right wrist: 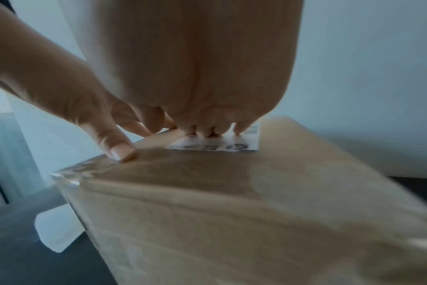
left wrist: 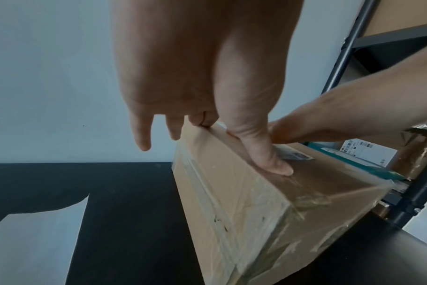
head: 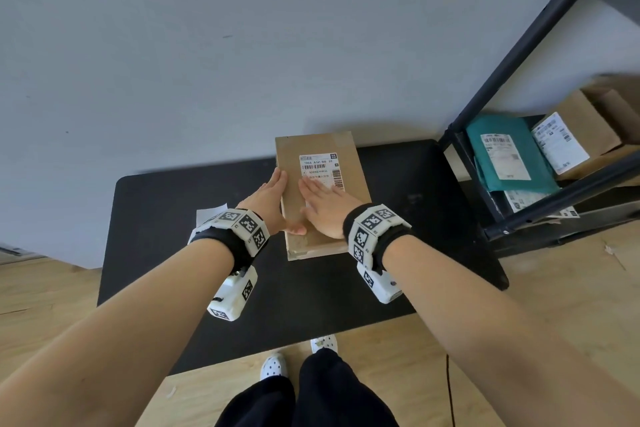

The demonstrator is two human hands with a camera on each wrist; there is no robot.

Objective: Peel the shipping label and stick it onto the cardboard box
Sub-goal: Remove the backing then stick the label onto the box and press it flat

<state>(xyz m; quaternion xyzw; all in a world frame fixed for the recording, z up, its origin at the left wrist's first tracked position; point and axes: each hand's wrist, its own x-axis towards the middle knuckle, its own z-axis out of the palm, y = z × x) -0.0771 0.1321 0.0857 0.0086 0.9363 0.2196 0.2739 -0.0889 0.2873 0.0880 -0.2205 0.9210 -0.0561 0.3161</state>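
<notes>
A brown cardboard box (head: 353,184) lies on the black table (head: 415,218) against the wall. A white shipping label (head: 320,163) with barcodes sits on its top face. My right hand (head: 323,206) lies flat on the label's near half, fingers straight; in the right wrist view the fingertips (right wrist: 207,131) press the label (right wrist: 219,145) onto the box (right wrist: 232,212). My left hand (head: 268,199) steadies the box's left side, fingers straight. Its thumb (left wrist: 266,154) rests on the box top (left wrist: 244,202). The label's lower part is hidden under my right hand.
A blank white backing sheet (head: 207,215) lies on the table left of the box, also visible as the backing sheet (left wrist: 37,241). A black metal rack (head: 519,80) stands at the right, holding a teal mailer (head: 509,152) and labelled cartons (head: 571,135). Wooden floor surrounds the table.
</notes>
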